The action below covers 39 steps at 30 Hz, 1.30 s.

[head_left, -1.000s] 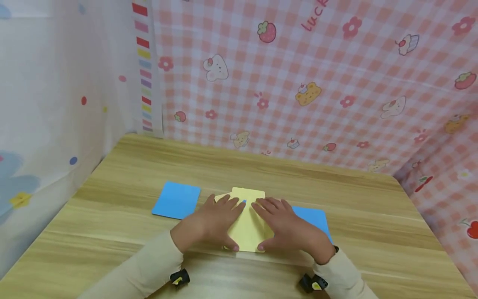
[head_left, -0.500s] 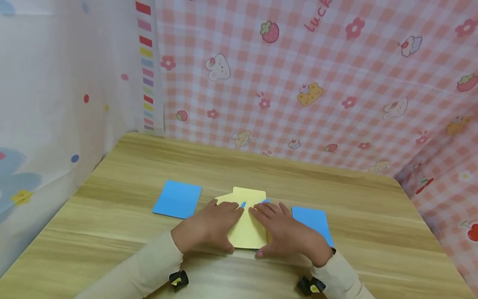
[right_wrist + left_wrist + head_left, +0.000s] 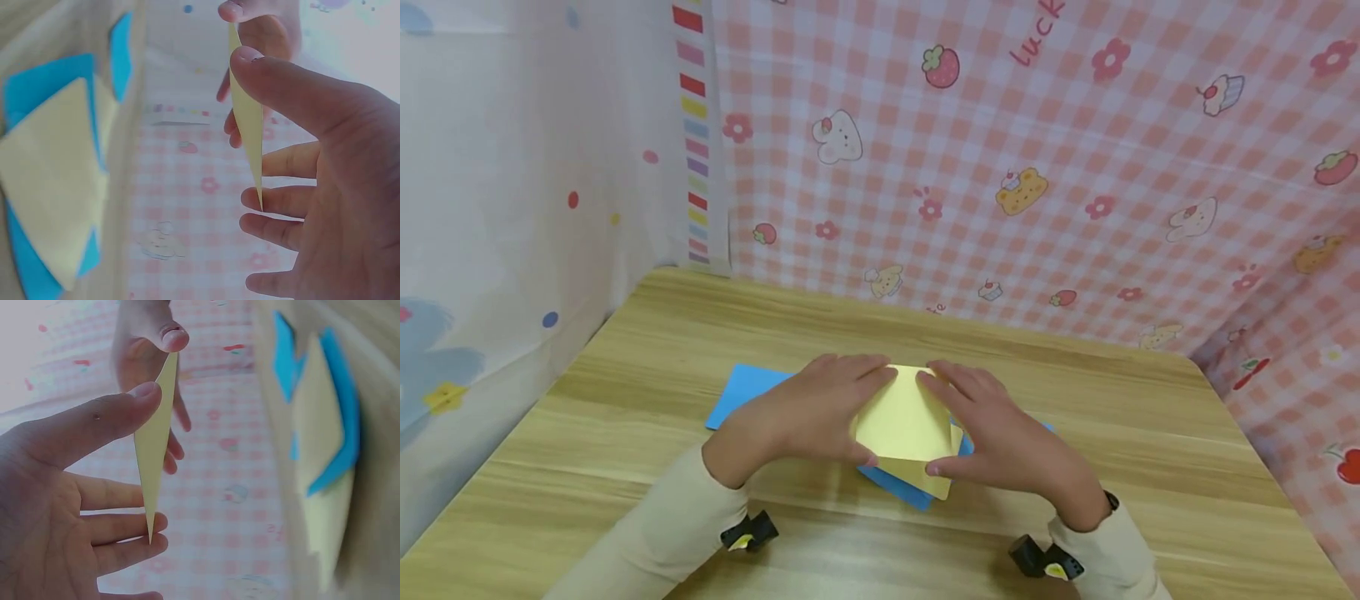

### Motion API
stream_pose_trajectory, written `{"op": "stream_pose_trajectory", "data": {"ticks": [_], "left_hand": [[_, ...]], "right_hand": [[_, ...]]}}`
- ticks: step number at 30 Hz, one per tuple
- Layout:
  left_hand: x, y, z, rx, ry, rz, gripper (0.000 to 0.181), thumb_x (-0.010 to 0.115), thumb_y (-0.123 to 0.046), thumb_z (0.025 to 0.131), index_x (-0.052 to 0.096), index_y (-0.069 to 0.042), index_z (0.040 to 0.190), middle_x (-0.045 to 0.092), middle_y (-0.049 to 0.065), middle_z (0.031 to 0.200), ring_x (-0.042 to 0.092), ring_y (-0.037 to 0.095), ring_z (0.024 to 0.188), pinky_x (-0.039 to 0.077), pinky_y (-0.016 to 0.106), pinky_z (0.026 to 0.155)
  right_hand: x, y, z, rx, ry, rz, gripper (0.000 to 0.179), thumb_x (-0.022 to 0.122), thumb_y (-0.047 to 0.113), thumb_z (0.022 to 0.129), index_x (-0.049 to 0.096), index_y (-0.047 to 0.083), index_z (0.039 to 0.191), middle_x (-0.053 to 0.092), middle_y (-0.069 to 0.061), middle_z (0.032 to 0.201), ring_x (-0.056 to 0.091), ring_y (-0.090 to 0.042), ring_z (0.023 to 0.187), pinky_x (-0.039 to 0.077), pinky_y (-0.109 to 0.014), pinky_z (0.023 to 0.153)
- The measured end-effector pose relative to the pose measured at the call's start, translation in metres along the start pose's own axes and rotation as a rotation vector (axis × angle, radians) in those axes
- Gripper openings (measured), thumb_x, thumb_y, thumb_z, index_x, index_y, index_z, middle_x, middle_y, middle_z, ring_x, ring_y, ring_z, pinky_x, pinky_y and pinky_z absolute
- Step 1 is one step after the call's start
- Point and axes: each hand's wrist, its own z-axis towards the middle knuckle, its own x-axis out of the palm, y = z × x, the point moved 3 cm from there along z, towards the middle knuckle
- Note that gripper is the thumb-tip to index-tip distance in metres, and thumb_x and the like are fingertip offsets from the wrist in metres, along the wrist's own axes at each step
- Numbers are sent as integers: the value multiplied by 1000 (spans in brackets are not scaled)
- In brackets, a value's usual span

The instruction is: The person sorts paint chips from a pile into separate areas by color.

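1. Jointly, the left hand [image 3: 808, 412] and right hand [image 3: 1003, 437] pinch a thin, pale-yellow rectangular card [image 3: 904, 423] between thumbs and fingers, one at each side.
2. It is raised above a loose, overlapping pile of yellow and blue cards [image 3: 936, 480] on the wood-grain table [image 3: 850, 562].
3. Leftward lies a flat blue card [image 3: 745, 396], partly hidden.

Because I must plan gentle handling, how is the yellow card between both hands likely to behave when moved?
The yellow card is probably fairly stiff: held at its edges by the left hand and right hand, it shows no clear sag. It looks thin, so likely light.
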Motion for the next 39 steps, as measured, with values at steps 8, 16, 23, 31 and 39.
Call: {"op": "stream_pose_trajectory", "data": {"ticks": [8,16,23,31,39], "left_hand": [[-13,-7,-5,14,-29,5,93,85,-44,78,44,-1,149,43,16,154,41,32,142,33,56,113],[-11,-7,-5,11,-28,11,92,85,-45,78,45,-1,149,43,16,155,40,33,143,33,58,113],[-11,-8,-4,9,-15,10,93,85,-46,79,44,-2,150,41,15,156,40,32,143,33,58,113],[-15,-7,-8,-2,-4,-24,92,85,-43,79,44,-1,150,41,16,156,38,33,144,31,60,113],[-21,-3,-13,0,-18,-35,92,86,-40,79,43,0,150,42,17,155,41,33,142,33,61,112]], "right_hand": [[-12,5,-2,-31,-28,-11,97,84,45,82,35,10,157,34,-12,160,33,-33,143,32,-58,111],[-11,4,-3,-58,-47,-24,95,83,46,82,37,9,156,38,-14,158,35,-34,142,32,-59,110],[-10,4,-3,-49,-32,-27,95,81,49,82,37,9,156,37,-12,158,34,-33,142,30,-58,112],[-10,8,-2,-48,-33,-28,93,80,49,84,36,10,157,36,-13,159,33,-34,143,31,-59,112],[-10,13,4,-67,-55,-45,92,79,49,85,36,10,157,36,-12,158,34,-33,142,33,-55,112]]}}
